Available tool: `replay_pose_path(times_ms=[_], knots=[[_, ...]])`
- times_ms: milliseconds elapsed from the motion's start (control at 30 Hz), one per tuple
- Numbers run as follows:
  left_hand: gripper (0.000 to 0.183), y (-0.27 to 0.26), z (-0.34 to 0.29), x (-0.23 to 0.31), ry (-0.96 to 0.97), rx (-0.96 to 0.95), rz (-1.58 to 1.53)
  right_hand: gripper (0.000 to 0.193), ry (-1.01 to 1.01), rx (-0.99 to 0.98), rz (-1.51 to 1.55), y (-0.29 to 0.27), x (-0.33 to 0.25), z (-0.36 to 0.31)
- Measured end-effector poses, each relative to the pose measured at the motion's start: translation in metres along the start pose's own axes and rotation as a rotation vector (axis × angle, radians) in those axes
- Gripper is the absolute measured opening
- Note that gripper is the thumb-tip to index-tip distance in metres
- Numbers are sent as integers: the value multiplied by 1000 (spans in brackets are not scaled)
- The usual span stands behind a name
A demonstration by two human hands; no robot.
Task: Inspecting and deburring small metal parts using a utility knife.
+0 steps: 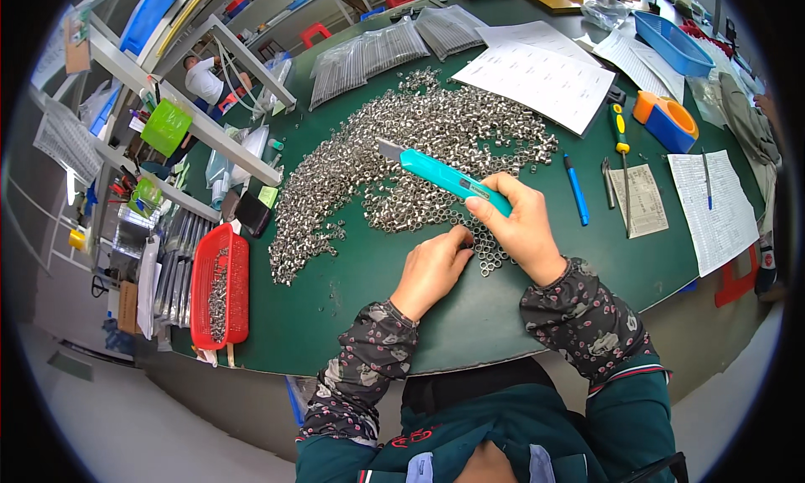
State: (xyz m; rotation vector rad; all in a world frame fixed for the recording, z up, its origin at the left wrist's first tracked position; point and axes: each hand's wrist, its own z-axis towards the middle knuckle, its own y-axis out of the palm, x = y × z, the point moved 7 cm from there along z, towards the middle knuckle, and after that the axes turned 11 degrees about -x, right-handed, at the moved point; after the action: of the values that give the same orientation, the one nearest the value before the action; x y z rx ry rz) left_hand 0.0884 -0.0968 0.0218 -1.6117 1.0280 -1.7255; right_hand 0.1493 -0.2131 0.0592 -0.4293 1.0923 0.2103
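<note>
A teal utility knife (444,178) is gripped in my right hand (527,225), its blade pointing to the far left over a wide heap of small shiny metal rings (331,168). My left hand (430,270) rests close to the near edge of the heap, just left of my right hand. Its fingers are curled together; whatever they may pinch is hidden. Below the knife handle, a small cluster of loose rings (488,252) lies flat on the green table (352,303), between my two hands.
On the left stands a red basket (220,294) partly filled with small metal parts. Bagged tubes (394,47) and paper sheets (545,76) lie behind the heap. To the right are a blue pen (576,189), a screwdriver (620,131) and a tape dispenser (667,121).
</note>
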Motion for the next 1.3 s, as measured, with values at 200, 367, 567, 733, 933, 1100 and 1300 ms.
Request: replay_pose_path(times_ms=[200, 367, 567, 733, 933, 1100, 1300], knots=[[14, 4, 0, 6, -17, -4, 81, 23, 24, -23, 14, 1, 1, -2], [13, 3, -1, 7, 17, 19, 98, 23, 12, -42, 0, 3, 2, -1], [11, -3, -3, 7, 85, 48, 129, 23, 29, -67, 3, 5, -1, 0], [11, -18, -15, -41, -105, 44, -832, 21, -20, -34, -13, 8, 3, 2], [2, -30, -32, -77, -40, 112, -1530, 21, 85, -188, -62, 15, 0, -3], [10, -42, -38, -98, 35, 294, -1706, 28, 165, -341, -67, 32, 17, -8], [13, -42, -37, -106, 95, 307, -1764, 32, 207, -424, -148, 38, 20, -9]])
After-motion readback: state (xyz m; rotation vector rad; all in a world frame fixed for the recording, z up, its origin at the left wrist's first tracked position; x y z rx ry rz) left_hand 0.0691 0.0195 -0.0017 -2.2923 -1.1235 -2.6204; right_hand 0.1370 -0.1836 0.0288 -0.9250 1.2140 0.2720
